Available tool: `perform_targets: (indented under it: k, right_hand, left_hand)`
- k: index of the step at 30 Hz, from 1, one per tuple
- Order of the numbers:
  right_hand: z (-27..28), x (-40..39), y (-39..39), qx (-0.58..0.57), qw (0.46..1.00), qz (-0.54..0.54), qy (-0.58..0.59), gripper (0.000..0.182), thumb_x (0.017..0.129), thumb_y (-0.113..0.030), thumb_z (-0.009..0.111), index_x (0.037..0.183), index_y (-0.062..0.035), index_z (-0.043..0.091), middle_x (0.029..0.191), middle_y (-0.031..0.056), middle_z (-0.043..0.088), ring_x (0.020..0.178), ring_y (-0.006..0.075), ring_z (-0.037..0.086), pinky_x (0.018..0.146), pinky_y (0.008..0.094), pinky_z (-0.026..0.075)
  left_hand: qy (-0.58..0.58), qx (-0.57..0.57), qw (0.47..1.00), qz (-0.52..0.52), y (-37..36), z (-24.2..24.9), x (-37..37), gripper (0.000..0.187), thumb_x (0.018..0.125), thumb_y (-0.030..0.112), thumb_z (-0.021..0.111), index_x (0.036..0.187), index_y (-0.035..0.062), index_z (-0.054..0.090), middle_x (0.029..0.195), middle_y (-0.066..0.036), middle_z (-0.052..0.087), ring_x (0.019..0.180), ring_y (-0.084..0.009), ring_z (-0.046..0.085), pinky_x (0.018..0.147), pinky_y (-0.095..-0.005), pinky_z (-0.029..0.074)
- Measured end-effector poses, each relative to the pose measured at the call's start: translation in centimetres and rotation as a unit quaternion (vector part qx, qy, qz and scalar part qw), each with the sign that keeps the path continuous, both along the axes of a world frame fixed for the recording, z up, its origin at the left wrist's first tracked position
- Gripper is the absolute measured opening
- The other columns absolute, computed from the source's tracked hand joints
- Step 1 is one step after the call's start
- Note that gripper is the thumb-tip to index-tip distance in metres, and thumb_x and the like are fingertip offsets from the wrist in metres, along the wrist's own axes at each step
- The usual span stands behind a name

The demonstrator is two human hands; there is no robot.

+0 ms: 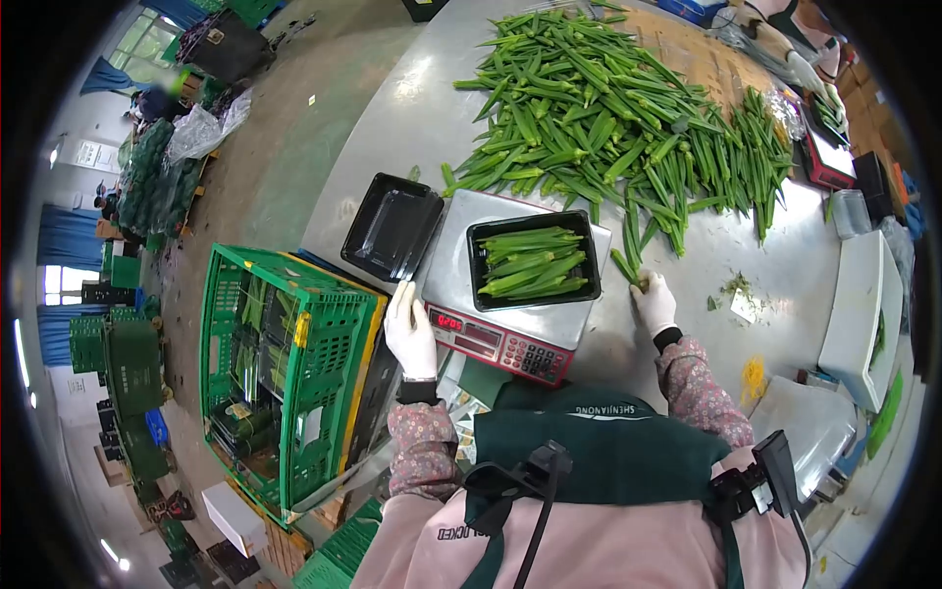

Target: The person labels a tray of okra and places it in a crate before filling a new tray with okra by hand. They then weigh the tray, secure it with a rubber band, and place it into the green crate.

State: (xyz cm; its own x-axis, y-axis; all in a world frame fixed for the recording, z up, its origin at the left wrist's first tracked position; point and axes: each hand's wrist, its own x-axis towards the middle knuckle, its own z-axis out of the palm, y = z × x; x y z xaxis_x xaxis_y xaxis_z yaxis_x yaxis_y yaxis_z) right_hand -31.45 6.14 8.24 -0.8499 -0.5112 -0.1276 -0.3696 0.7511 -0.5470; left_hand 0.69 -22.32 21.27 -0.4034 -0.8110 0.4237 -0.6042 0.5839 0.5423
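A black tray (pixel 478 263) filled with a row of green okra pods (pixel 530 261) sits on the steel pan of a red digital scale (pixel 505 347), whose red display is lit. My left hand (pixel 410 334), in a white glove, is at the scale's left front corner with fingers stretched out and nothing in it. Just beyond its fingertips are stacked black trays (pixel 392 224) with no okra in them. To the right of the scale, my gloved right hand (pixel 655 304) pinches the end of an okra pod (pixel 624 265). A large okra heap (pixel 599 108) spreads across the steel table beyond.
Left of the table stands a green crate (pixel 339 344) holding packed trays. Okra scraps and a white label (pixel 743 306) lie on the right of the table (pixel 687 339). Another person's gloved hand (pixel 807 74) is near a second red scale (pixel 829 162) at the far right.
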Motion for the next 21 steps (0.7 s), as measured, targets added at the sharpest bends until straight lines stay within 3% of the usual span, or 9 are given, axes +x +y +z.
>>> perform_targets:
  k: [8,11,19,21]
  right_hand:
    - [-0.6,0.0,0.2,-0.018,1.000,-0.012,0.009,0.029,0.080,-0.020,0.076,0.104,-0.0120,0.062,0.097,0.0093,0.063,0.086,0.0293,0.065,0.076,0.0406,0.052]
    - [-0.4,0.0,0.2,-0.016,1.000,-0.012,0.007,0.029,0.080,-0.021,0.076,0.103,-0.0116,0.062,0.096,0.0094,0.063,0.086,0.0291,0.065,0.076,0.0401,0.052]
    - [0.1,-0.1,0.2,-0.012,1.000,-0.019,-0.011,0.024,0.080,-0.022,0.075,0.097,-0.0100,0.064,0.092,0.0101,0.064,0.084,0.0303,0.065,0.076,0.0393,0.052]
    - [-0.2,0.1,0.6,-0.062,0.995,-0.044,-0.070,0.023,0.080,-0.021,0.077,0.097,-0.0070,0.069,0.085,0.0090,0.069,0.078,0.0243,0.068,0.074,0.0347,0.053]
  left_hand:
    - [0.011,-0.046,0.994,-0.101,-3.0,2.5,-5.4,0.021,0.083,0.006,0.070,0.104,0.0090,0.075,0.104,-0.010,0.071,0.100,-0.0253,0.066,0.091,-0.0351,0.050]
    - [-0.015,0.000,0.984,-0.176,-3.4,2.5,-8.1,0.018,0.082,0.011,0.070,0.100,0.0113,0.074,0.098,-0.006,0.069,0.097,-0.0267,0.063,0.087,-0.0377,0.048]
    - [-0.133,-0.020,0.958,-0.254,-3.3,2.3,-11.8,0.026,0.078,0.015,0.074,0.104,0.0171,0.074,0.090,-0.003,0.062,0.092,-0.0239,0.059,0.082,-0.0356,0.047]
    - [-0.160,-0.022,0.948,-0.275,-3.4,2.4,-12.2,0.024,0.078,0.015,0.074,0.102,0.0178,0.074,0.088,-0.003,0.061,0.090,-0.0232,0.060,0.082,-0.0355,0.046]
